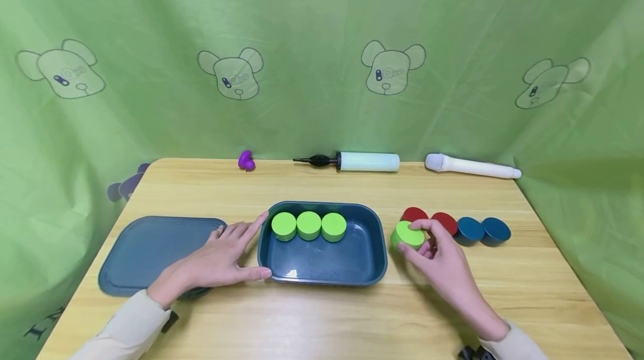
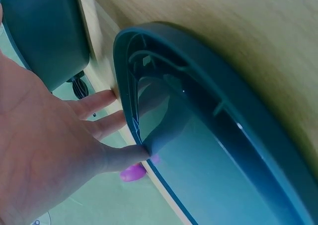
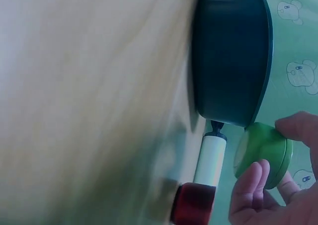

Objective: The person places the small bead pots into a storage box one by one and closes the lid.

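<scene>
A dark blue box (image 1: 322,262) stands mid-table, with several light green round blocks (image 1: 309,225) in a row along its far side. My left hand (image 1: 221,256) touches the box's left end, thumb and forefinger spread along the rim. Under and beside that hand lies the box's flat lid (image 1: 156,248), also large in the left wrist view. My right hand (image 1: 445,262) pinches another green round block (image 1: 408,234) to the right of the box. In the right wrist view this green block (image 3: 263,153) is off the table, near the box wall (image 3: 231,56).
Two red round blocks (image 1: 444,223) and two blue round blocks (image 1: 470,230) stand in a line beyond my right hand. Along the back edge lie a purple object (image 1: 246,161), a hand pump (image 1: 367,161) and a white microphone (image 1: 473,166). A green curtain (image 1: 312,24) hangs behind.
</scene>
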Demonstrator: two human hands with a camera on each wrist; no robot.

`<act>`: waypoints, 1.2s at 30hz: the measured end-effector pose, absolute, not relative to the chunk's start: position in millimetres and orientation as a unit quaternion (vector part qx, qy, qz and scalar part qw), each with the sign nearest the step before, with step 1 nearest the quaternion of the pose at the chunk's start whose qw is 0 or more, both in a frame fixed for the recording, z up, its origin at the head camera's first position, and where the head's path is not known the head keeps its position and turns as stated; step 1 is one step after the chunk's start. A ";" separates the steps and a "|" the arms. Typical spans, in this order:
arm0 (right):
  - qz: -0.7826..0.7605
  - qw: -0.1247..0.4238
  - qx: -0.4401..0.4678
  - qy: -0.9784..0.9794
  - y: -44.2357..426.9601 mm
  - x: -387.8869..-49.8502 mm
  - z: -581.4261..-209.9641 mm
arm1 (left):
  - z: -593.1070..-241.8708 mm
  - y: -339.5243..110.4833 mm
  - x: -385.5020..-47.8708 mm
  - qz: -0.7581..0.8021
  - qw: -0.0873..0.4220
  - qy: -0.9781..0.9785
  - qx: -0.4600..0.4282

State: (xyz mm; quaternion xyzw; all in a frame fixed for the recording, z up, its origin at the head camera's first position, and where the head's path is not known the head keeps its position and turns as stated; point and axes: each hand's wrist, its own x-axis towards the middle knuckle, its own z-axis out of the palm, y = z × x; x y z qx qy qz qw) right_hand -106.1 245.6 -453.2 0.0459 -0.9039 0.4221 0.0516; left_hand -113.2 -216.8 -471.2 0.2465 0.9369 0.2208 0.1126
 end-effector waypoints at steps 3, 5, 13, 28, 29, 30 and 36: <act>0.431 0.075 0.061 -0.897 244.7 -108.0 -451.7 | -471.6 -216.6 -113.9 0.220 0.112 0.937 0.249; 0.436 0.082 0.070 -0.893 242.7 -109.9 -450.3 | -471.8 -216.9 -114.3 0.221 0.109 0.937 0.250; 0.454 0.086 0.100 -0.881 227.8 -121.0 -447.8 | -471.7 -218.3 -114.2 0.221 0.106 0.937 0.249; 0.379 0.083 0.160 -0.908 198.3 -137.9 -454.6 | -472.1 -217.3 -113.7 0.227 0.111 0.935 0.249; 0.370 0.082 0.164 -0.911 196.9 -139.1 -455.2 | -472.2 -217.3 -113.6 0.227 0.110 0.935 0.249; 0.361 0.081 0.168 -0.914 195.8 -140.3 -455.9 | -472.1 -217.2 -113.7 0.227 0.110 0.935 0.248; 0.301 0.069 0.192 -0.932 191.0 -147.1 -462.0 | -471.1 -216.8 -113.9 0.226 0.110 0.935 0.250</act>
